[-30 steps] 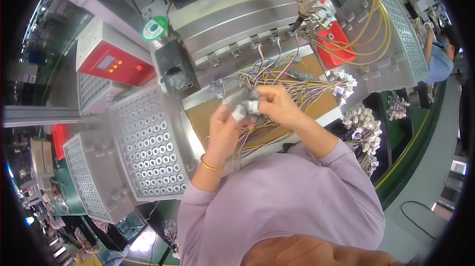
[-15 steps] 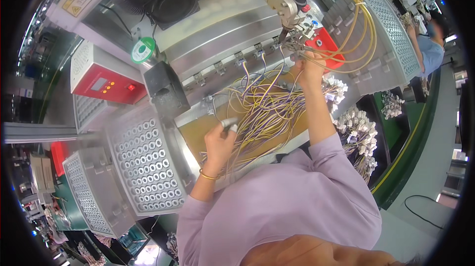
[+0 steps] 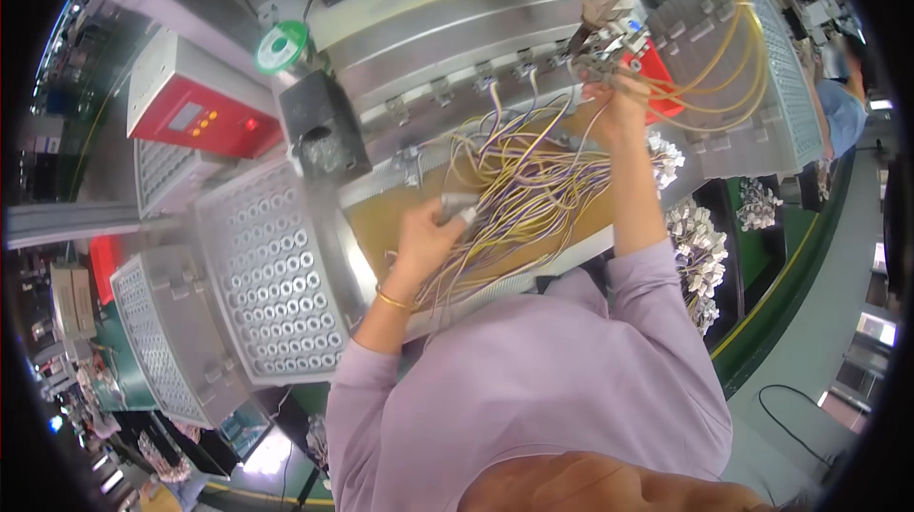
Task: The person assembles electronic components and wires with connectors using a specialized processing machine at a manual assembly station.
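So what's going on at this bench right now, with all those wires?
A person in a lilac top is working at a bench strewn with a bundle of thin yellow and purple wires. The right hand reaches up and holds wire ends at a small fixture under a machine head. The left hand grips a small grey connector low on the bench. Perforated metal trays sit to the left.

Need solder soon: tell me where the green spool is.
In the head view, upper left: the green spool sits above the black box, right of the red unit.
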The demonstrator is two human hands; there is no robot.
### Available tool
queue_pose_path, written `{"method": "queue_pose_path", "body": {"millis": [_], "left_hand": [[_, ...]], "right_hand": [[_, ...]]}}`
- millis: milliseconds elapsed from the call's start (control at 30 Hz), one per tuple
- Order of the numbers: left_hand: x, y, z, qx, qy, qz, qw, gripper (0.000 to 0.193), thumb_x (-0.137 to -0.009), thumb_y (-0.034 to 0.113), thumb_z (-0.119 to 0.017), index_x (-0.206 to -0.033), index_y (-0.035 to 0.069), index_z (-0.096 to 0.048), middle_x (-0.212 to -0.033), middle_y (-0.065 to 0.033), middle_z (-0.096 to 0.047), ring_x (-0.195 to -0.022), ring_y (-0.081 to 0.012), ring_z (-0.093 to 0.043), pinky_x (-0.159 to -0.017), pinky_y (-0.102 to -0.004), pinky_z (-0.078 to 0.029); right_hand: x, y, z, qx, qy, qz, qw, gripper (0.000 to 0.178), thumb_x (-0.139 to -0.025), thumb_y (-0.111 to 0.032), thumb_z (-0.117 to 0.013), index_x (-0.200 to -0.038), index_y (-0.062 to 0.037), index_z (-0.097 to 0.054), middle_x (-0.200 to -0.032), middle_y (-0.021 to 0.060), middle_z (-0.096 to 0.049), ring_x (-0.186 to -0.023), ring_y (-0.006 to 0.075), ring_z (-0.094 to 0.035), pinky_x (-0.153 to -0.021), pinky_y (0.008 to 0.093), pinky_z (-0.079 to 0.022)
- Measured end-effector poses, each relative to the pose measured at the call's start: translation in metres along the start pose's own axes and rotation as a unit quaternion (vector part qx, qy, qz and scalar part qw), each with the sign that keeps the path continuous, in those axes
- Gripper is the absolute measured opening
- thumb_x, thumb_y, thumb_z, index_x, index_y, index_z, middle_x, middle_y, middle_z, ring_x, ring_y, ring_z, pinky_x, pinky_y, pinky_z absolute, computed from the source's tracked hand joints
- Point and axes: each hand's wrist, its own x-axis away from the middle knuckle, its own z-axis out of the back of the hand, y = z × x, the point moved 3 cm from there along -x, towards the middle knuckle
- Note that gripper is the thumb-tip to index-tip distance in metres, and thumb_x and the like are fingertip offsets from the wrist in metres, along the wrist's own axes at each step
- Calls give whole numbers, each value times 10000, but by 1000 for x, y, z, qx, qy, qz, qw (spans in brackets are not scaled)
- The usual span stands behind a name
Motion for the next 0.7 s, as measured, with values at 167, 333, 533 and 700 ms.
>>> {"method": "queue_pose_path", "body": {"millis": [167,333,533,700], "left_hand": [[9,17,23,-122,-88,15,988,202,-774,-13,-567,-971,-21,-610,-847,-27,-620,-738,-58,-537,-659,-203,-451],[19,16,19,85,-131,32,987,210,-769,-38,-563,-976,-31,-596,-888,-31,-621,-798,-86,-564,-700,-228,-471],[13,40,16,-484,65,-357,797,243,-690,24,-633,-923,-40,-611,-781,-67,-624,-668,-48,-539,-538,-222,-416],[-4,17,61,-114,2,-3,994,191,-727,4,-606,-916,-24,-621,-785,4,-614,-670,-51,-524,-561,-212,-417]], "right_hand": [[-1,6,7,7,53,-5,999,51,-802,-83,-505,-803,-36,-523,-665,66,-552,-411,125,-445,-364,216,-352],[-3,12,1,-104,79,0,992,90,-818,-130,-528,-778,-52,-509,-584,14,-482,-410,100,-398,-357,207,-323],[0,-4,23,129,-117,23,984,249,-873,-239,-460,-798,-23,-558,-617,69,-554,-486,124,-503,-415,243,-380],[72,-28,20,389,48,226,892,309,-841,-260,-495,-881,24,-608,-602,35,-532,-509,100,-510,-462,238,-397]]}}
